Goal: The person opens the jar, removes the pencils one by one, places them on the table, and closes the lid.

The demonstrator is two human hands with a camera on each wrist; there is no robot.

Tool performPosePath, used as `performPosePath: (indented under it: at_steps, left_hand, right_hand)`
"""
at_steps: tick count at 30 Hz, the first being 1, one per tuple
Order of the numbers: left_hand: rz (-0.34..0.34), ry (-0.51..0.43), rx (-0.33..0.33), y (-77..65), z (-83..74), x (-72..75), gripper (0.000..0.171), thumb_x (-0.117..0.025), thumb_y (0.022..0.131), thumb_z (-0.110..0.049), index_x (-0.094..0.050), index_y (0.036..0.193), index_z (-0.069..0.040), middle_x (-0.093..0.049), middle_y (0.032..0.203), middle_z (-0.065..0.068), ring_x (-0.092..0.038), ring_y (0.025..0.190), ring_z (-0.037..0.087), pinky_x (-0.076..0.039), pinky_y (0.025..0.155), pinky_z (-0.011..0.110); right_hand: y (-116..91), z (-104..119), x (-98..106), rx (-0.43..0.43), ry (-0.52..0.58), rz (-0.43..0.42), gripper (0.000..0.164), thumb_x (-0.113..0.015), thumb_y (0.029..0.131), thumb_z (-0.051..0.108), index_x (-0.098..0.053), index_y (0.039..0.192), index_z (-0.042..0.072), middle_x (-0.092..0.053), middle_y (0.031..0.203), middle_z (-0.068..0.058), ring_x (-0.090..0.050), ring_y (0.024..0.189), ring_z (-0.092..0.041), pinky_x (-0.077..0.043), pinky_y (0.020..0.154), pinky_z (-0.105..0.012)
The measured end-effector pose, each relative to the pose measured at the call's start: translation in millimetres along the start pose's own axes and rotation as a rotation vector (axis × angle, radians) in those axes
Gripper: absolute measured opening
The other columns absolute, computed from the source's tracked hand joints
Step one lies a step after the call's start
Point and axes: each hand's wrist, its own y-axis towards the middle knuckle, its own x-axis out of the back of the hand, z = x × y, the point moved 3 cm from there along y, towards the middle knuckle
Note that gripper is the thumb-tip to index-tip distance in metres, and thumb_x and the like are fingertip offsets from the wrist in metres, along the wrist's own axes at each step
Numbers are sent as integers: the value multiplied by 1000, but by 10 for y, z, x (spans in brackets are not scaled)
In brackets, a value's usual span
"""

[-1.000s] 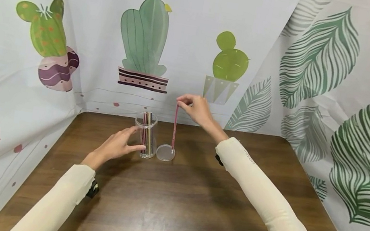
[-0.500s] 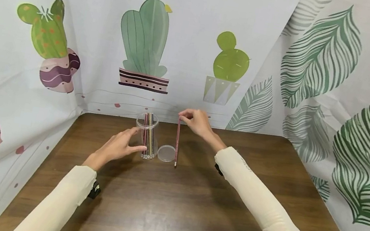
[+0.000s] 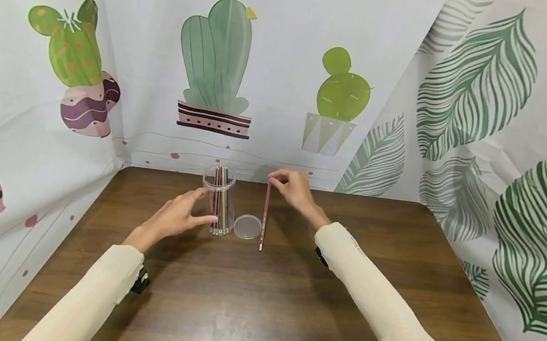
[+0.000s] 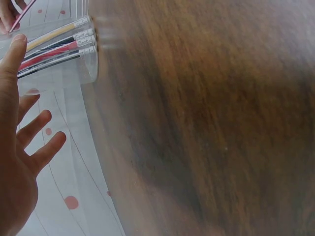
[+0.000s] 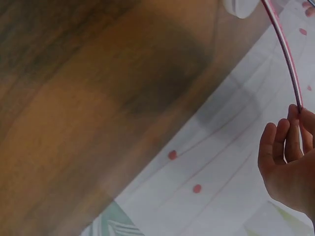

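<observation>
In the head view, my right hand [image 3: 294,189] pinches the top end of a pink pencil [image 3: 265,217] between thumb and fingertips. The pencil hangs nearly upright, its pale eraser end lowermost at or just above the tabletop; contact cannot be told. My left hand [image 3: 173,217] lies at the left side of a clear plastic jar [image 3: 231,212], thumb in front, fingers spread and loosely straight in the left wrist view. Whether it touches the jar is unclear. Several coloured pencils [image 4: 54,49] stand inside the jar, eraser ends down. A round clear lid [image 3: 247,227] lies between jar and pink pencil.
A brown wooden table [image 3: 250,311] carries everything. Behind it and at both sides hangs a white cloth [image 3: 278,75] printed with cacti and leaves, close to the table's back edge.
My right hand has come down and slightly right with the pink pencil, whose lower end went from over the lid to the lid's right side. The left hand keeps its place by the jar.
</observation>
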Motion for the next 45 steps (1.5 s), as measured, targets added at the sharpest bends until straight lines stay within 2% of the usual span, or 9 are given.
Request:
performPosePath:
  at_steps: [5,11,19,22,26,31,37,45]
  left_hand:
    - [-1,1,2,-14,-5,-1,89,-72,88,-66,-44,153,-13,-55,150,17,-55,135,39,-46,107,63]
    - [-6,-3,-3,-17,-9,4,88,-72,88,-66,-44,153,-13,-55,150,17,-55,134,39,-46,107,63]
    - [-5,-1,4,-14,8,6,88,-72,88,-67,-44,153,-15,-54,150,17,-56,134,39,-46,107,63]
    - [-5,-2,4,-7,6,5,87,-71,88,-67,-44,153,-16,-54,150,16,-56,134,38,-46,107,63]
    - [-3,0,5,-2,6,-2,86,-72,88,-67,-45,152,-17,-55,150,15,-56,134,38,-46,107,62]
    - [-2,4,-3,-5,0,-1,88,-71,88,-68,-44,153,-14,-55,150,17,-55,134,39,-46,107,63]
    - [-2,-3,0,-9,-9,6,87,-72,88,-66,-44,153,-15,-55,150,17,-55,134,39,-46,107,63]
    - [-1,-9,1,-8,-8,2,85,-72,89,-65,-45,153,-16,-54,151,15,-55,135,38,-46,107,63]
  right_hand:
    - [-27,-113,-105,-22,6,12,17,-72,99,13,-79,112,3,-79,106,-11,-74,97,-25,-60,86,-36]
    - [-80,-195,-198,-61,-11,30,16,-72,99,14,-80,110,5,-79,107,-11,-75,98,-25,-60,85,-35]
    - [-152,-316,-370,-113,-40,105,19,-72,100,17,-79,113,5,-79,105,-7,-75,103,-24,-58,94,-37]
    - [-185,-349,-415,-138,-65,118,18,-72,100,20,-81,111,8,-80,103,-4,-75,100,-20,-58,92,-36]
    - [-224,-388,-462,-158,-84,137,18,-71,100,20,-81,111,9,-80,103,-4,-75,96,-19,-59,84,-34]
    - [-261,-408,-495,-177,-80,137,17,-72,100,19,-81,110,8,-80,105,-6,-75,102,-22,-60,87,-35]
    - [-294,-420,-539,-193,-82,144,16,-73,99,19,-82,108,10,-80,101,-4,-74,102,-21,-58,93,-38]
    - [-329,-434,-575,-162,-107,117,13,-75,97,17,-83,104,9,-80,99,-3,-74,102,-21,-56,95,-39]
